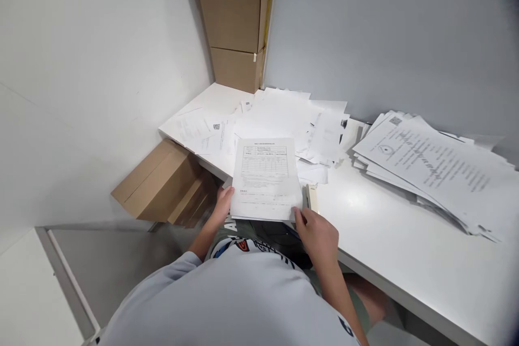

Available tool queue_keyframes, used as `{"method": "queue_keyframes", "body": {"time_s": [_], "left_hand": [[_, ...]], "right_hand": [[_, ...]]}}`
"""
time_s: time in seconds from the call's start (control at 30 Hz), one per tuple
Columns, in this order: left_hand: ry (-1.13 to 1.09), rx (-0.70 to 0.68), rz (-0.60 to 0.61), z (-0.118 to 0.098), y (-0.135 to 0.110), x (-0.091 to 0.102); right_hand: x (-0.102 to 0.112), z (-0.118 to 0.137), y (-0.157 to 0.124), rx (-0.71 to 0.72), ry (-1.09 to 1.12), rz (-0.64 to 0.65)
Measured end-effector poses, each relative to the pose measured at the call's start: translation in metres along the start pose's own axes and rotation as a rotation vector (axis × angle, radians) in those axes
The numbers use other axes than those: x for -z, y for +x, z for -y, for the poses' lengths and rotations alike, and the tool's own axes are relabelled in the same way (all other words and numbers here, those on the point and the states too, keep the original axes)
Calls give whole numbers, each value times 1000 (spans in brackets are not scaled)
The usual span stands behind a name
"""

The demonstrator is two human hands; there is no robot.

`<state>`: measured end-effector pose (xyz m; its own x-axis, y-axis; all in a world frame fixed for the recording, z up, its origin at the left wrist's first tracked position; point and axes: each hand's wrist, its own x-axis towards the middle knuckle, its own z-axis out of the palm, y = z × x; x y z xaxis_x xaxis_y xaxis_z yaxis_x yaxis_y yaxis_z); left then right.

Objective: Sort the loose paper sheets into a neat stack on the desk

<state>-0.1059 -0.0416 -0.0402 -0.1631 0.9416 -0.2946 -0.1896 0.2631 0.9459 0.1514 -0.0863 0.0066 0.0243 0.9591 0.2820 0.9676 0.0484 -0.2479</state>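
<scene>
A small stack of printed sheets (265, 173) is held up at the table's front edge, its top page showing a form with a table. My left hand (224, 201) grips the stack's lower left edge, fingers hidden underneath. At the lower right corner, my right hand (318, 231) pinches the sheets between thumb and fingers. Close beside that hand lies a cream-coloured stapler-like object (312, 198), partly covered by the sheets. Behind the stack, loose papers (279, 113) spread over the table.
A thick, uneven paper pile (430, 167) rests on the white table (389, 221) at right. Cardboard boxes (233, 19) are stacked in the back corner against the walls. More cardboard boxes (162, 178) stand below the table's left end.
</scene>
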Motion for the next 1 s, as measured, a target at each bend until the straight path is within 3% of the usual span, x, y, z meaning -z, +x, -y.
{"method": "queue_keyframes", "body": {"time_s": [0.13,0.23,0.43,0.63,0.8,1.0], "left_hand": [[26,-26,15,-6,-2,-2],[33,-27,23,-8,-3,-3],[22,-16,39,-5,-1,-2],[-27,39,76,0,3,-4],[-45,69,80,2,4,-4],[-63,93,74,3,3,-4]], "right_hand": [[4,-3,5,64,-27,125],[5,-6,4,157,-38,136],[4,-12,-1,291,-53,59],[7,-19,3,391,-119,-133],[4,-23,10,335,-208,-173],[-7,-24,11,242,-156,-158]]}}
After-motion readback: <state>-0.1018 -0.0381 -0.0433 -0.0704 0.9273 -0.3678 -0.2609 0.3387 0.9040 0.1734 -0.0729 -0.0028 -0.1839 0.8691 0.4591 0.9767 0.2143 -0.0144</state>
